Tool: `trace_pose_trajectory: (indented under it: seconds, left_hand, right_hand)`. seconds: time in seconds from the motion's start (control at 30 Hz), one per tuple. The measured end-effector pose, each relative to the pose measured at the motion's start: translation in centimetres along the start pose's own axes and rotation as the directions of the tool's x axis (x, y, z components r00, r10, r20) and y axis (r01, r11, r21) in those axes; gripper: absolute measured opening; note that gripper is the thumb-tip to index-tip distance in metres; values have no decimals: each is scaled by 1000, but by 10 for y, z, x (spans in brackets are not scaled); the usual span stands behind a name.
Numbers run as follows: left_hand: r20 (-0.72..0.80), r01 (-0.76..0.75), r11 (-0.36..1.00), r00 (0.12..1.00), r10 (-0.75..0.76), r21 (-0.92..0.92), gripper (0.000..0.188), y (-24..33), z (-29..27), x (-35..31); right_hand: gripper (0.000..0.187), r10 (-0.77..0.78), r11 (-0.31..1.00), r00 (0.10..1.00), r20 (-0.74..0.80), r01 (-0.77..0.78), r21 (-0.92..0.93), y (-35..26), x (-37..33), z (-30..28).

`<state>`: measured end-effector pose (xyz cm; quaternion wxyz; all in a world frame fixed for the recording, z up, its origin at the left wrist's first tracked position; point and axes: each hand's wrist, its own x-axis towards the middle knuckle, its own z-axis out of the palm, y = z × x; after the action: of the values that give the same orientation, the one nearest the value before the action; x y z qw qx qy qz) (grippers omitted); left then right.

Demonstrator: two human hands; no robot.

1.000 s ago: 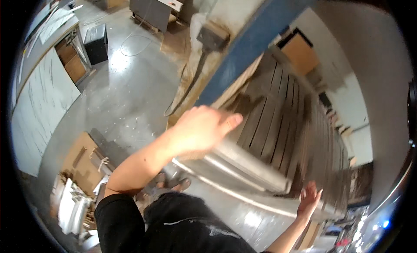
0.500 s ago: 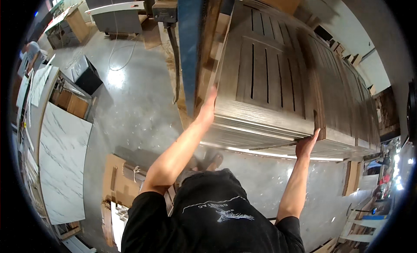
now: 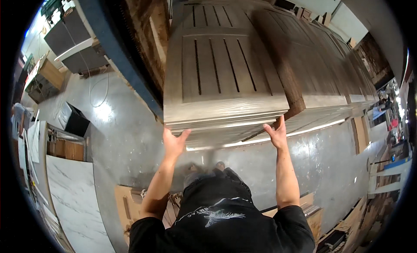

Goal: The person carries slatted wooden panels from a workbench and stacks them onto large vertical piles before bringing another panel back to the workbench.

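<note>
A tall stack of grey-brown wooden door panels (image 3: 219, 72), with long dark slots in the top one, lies in front of me. My left hand (image 3: 175, 142) grips the near left corner, thumb up against the front edges and the other fingers mostly hidden at the side. At the near right corner my right hand (image 3: 276, 133) holds the edge the same way, its fingers reaching into the gap beside the neighbouring stack. Both hands are at upper-panel height, and exactly how many panels they hold cannot be made out.
More stacked panels (image 3: 312, 66) stand close on the right. A blue post (image 3: 117, 48) rises along the left side. Farther left are a marble-patterned board (image 3: 74, 192) and a black box (image 3: 74, 119). Cardboard and wood pieces (image 3: 126, 203) lie behind my left arm.
My left hand has come from the stack's left side down to its near left corner. My view has turned, so the stack sits farther left; my right hand stays at the right corner.
</note>
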<state>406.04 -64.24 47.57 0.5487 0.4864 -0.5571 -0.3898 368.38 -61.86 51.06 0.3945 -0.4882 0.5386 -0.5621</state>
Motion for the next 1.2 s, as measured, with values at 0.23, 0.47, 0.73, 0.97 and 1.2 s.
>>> trace_pose_trajectory:
  seconds: [0.23, 0.47, 0.73, 0.97, 1.2]
  left_hand:
    - [-211, -80, 991, 972, 102, 110, 55, 1, 6, 0]
    - [-215, -146, 974, 960, 182, 170, 46, 14, 11, -4]
    - [-96, -171, 985, 981, 168, -24, 79, 25, 2, -2]
    - [-255, -273, 962, 932, 258, -26, 102, 45, 22, 17]
    - [-293, -232, 973, 928, 228, 24, 102, 43, 20, 15]
  right_hand:
    - [49, -148, 969, 982, -118, 120, -215, 17, 5, -1]
    - [52, -114, 985, 975, -189, 86, -149, 23, -1, 0]
    - [87, -338, 932, 940, -41, 329, -150, -20, 12, -18]
    - [71, -317, 948, 943, -105, 311, -72, -32, 17, -6]
    - [70, -295, 955, 943, -151, 296, -17, -26, 17, -1]
